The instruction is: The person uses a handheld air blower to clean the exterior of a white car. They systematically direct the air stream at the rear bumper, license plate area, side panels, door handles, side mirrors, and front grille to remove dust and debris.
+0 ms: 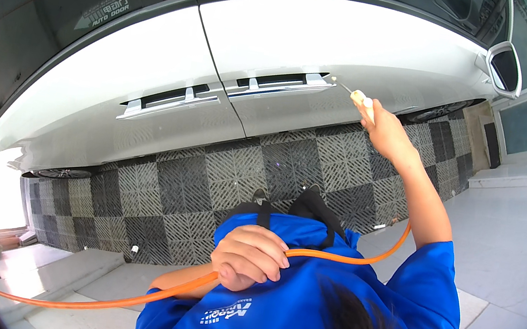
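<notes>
My left hand (252,257) is closed around an orange hose (120,301) in front of my chest. The hose runs off to the lower left and, on the other side, curves down past my right elbow. Held out ahead, my right hand (388,132) grips a pale-handled air blow gun (362,102) with a thin nozzle. Its tip is close to the end of the chrome front door handle (285,88) on a white car (363,41). The rear door handle (167,107) lies to the left. Both handles stand out from their dark recesses.
The car's side mirror (505,69) juts out at the upper right. Grey and black grated floor tiles (289,163) lie under my feet, with pale smooth flooring (502,241) to the right. Dark windows run along the top, and a raised ledge (85,265) is at lower left.
</notes>
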The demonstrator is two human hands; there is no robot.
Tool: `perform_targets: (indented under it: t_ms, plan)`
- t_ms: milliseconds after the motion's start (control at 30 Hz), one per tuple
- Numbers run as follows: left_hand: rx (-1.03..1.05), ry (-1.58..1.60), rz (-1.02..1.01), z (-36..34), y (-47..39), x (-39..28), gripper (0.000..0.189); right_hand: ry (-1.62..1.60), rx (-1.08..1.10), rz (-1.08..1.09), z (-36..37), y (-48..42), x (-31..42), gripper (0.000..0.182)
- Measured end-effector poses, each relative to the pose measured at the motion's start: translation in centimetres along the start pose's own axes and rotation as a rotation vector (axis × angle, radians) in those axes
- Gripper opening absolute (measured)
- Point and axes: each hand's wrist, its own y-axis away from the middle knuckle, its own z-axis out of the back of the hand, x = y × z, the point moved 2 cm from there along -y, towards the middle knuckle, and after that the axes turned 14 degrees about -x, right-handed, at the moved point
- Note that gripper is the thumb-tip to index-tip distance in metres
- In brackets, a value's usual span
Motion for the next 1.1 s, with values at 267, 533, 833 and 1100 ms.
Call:
perform_targets:
  t_ms: [267,533,833,1100]
  plan:
    - [-0.142,-0.133,0.083,0.7,-2.2,-0.4,0.066,-1.153,0.119,-0.427,-0.4,1.9,-5.8,0.037]
    - [-0.223,-0.063,0.010,-0.6,-4.8,0.5,0.064,-1.727,-0.396,-0.610,-1.5,10.7,-20.7,0.049]
    - [-0.228,1.050,-0.583,-15.3,-8.0,6.5,0.037,-1.775,-0.802,-0.160,10.2,7.5,-24.2,0.074]
    - [-0.356,0.905,-0.390,-21.2,-4.0,9.2,0.029,-1.124,-0.978,-0.318,17.3,3.7,-29.9,0.072]
